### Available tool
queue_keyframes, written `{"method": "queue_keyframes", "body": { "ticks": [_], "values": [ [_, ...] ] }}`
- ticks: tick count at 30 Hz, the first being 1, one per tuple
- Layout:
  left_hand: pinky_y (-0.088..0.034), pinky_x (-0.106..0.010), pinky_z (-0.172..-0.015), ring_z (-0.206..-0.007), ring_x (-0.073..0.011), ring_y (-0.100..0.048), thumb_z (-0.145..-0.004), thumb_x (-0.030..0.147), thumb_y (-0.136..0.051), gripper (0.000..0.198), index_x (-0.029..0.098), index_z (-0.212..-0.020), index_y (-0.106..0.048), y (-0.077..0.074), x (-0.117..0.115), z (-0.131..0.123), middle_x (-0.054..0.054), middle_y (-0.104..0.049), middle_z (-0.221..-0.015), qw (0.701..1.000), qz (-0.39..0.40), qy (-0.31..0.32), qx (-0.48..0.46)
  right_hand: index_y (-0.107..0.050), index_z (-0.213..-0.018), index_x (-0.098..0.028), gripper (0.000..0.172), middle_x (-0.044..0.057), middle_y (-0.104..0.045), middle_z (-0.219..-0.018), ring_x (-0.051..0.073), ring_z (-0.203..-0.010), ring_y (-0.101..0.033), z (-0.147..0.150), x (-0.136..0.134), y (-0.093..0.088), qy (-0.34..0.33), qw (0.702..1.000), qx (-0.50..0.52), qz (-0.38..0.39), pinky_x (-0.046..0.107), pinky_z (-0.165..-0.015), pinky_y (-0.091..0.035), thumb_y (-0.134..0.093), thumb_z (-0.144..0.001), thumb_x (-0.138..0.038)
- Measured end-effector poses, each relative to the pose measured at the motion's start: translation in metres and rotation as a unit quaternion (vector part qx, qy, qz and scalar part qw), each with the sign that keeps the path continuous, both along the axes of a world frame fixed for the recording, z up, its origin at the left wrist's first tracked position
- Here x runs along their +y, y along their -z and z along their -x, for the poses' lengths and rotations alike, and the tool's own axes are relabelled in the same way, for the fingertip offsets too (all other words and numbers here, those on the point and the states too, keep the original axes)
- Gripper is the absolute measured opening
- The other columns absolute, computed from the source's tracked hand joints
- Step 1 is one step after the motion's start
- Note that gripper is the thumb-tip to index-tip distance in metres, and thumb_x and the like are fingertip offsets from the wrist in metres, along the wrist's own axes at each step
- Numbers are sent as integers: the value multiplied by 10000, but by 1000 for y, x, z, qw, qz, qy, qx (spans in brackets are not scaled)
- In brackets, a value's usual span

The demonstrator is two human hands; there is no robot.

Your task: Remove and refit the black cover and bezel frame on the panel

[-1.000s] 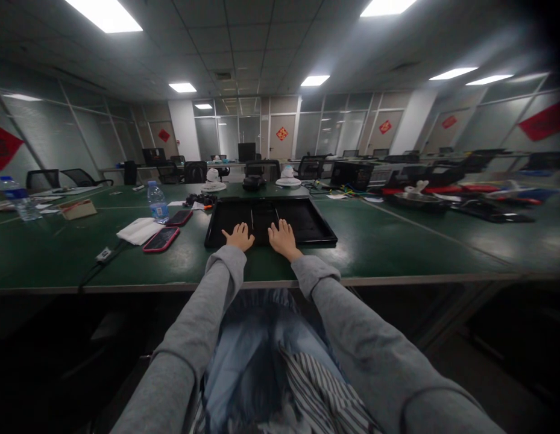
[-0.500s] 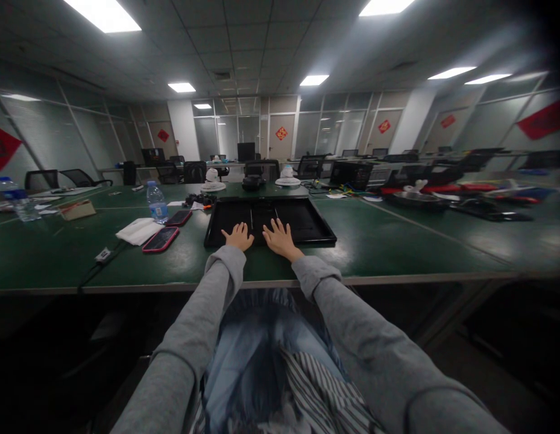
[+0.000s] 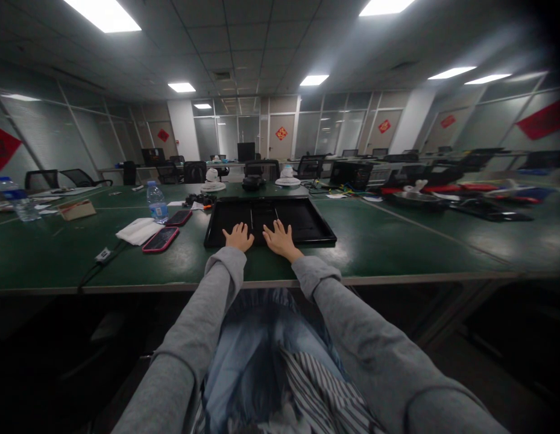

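Note:
A black rectangular tray with a raised rim lies on the green table in front of me. Over its near left part rests my left hand, fingers spread and nothing in them. My right hand is beside it, also flat with fingers apart, over the near middle of the tray. Two thin pale lines show on the dark tray surface, just beyond my fingertips. Whether the palms press on the near rim or hover over it, I cannot tell.
Left of the tray are two phones, the nearer a red-edged phone, white tissues and a water bottle. Behind it stand two small white fans, one a fan. A metal pan and clutter lie right.
The fingers of both hands have shifted very slightly over the tray. Everything else stays where it was.

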State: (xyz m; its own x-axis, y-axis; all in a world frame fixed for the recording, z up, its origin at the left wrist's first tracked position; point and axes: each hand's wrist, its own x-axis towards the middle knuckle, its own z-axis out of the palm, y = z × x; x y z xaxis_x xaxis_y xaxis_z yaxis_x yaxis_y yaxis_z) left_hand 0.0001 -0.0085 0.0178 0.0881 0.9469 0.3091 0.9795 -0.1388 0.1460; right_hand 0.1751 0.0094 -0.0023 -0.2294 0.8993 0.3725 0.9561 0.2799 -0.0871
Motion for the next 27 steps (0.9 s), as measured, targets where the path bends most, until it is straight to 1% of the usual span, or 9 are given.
{"method": "queue_keyframes", "body": {
  "ticks": [4, 8, 13, 15, 17, 19, 21, 24, 27],
  "values": [
    [-185, -603, -1191, -1449, -257, -333, -999, 429, -344, 523, 281, -1489, -453, -3, -3, 4, -82, -421, -1570, 999, -44, 0, -26, -443, -1525, -255, 561, 147, -324, -1591, 283, -1497, -174, 0, 3, 1, 14, 999, 22, -31, 559, -1175, -147, -257, -1043, -474],
    [-210, -536, -1183, -1394, -241, -406, -1022, 397, -298, 496, 246, -1455, -487, -9, -4, 21, -96, -512, -1497, 992, -105, -41, -65, -472, -1494, -167, 535, 191, -370, -1540, 319, -1442, -249, -17, 9, -5, 79, 990, 76, -94, 502, -1141, -231, -316, -1025, -372],
    [-234, -494, -1150, -1346, -245, -445, -1031, 320, -258, 474, 220, -1422, -506, -12, 0, 67, -118, -583, -1409, 972, -162, -126, -110, -487, -1450, -117, 517, 235, -389, -1491, 353, -1393, -301, -86, 17, -8, 181, 961, 109, -180, 496, -1084, -296, -418, -963, -277],
    [-244, -486, -1137, -1327, -254, -447, -1030, 347, -285, 435, 233, -1299, -607, -9, 1, 89, -114, -621, -1349, 963, -178, -153, -131, -506, -1423, -103, 522, 252, -447, -1426, 362, -1362, -346, -121, 23, -5, 237, 946, 134, -178, 493, -1049, -335, -483, -930, -275],
    [-255, -489, -1121, -1304, -271, -453, -1018, 416, -342, 406, 233, -1097, -696, -4, 4, 107, -112, -663, -1266, 953, -188, -181, -152, -531, -1384, -56, 566, 282, -509, -1341, 369, -1306, -417, -151, 31, 0, 283, 932, 176, -142, 493, -1025, -363, -568, -891, -333],
    [-292, -484, -1088, -1272, -284, -470, -1001, 480, -376, 426, 224, -972, -715, 1, 8, 121, -123, -688, -1191, 943, -182, -216, -176, -531, -1385, -28, 612, 264, -593, -1239, 340, -1210, -521, -170, 40, 4, 266, 935, 224, -64, 464, -1010, -401, -606, -865, -343],
    [-343, -476, -1032, -1236, -297, -493, -995, 520, -360, 474, 222, -913, -719, 5, 12, 130, -137, -697, -1143, 929, -164, -258, -207, -529, -1402, -35, 616, 220, -645, -1191, 293, -1135, -587, -178, 49, 7, 222, 940, 259, -16, 407, -998, -434, -607, -840, -274],
    [-387, -457, -961, -1179, -304, -535, -1004, 525, -298, 533, 227, -913, -730, 7, 18, 135, -145, -708, -1108, 913, -142, -287, -252, -581, -1369, -66, 591, 164, -682, -1162, 238, -1074, -632, -176, 55, 8, 185, 936, 300, -7, 340, -978, -461, -571, -786, -161],
    [-386, -458, -962, -1180, -308, -544, -1009, 498, -284, 529, 234, -962, -740, 8, 23, 138, -140, -711, -1134, 905, -145, -288, -276, -646, -1284, -78, 526, 131, -720, -1037, 210, -933, -666, -168, 55, 7, 154, 925, 347, 16, 326, -896, -507, -565, -770, -155]
  ]
}}
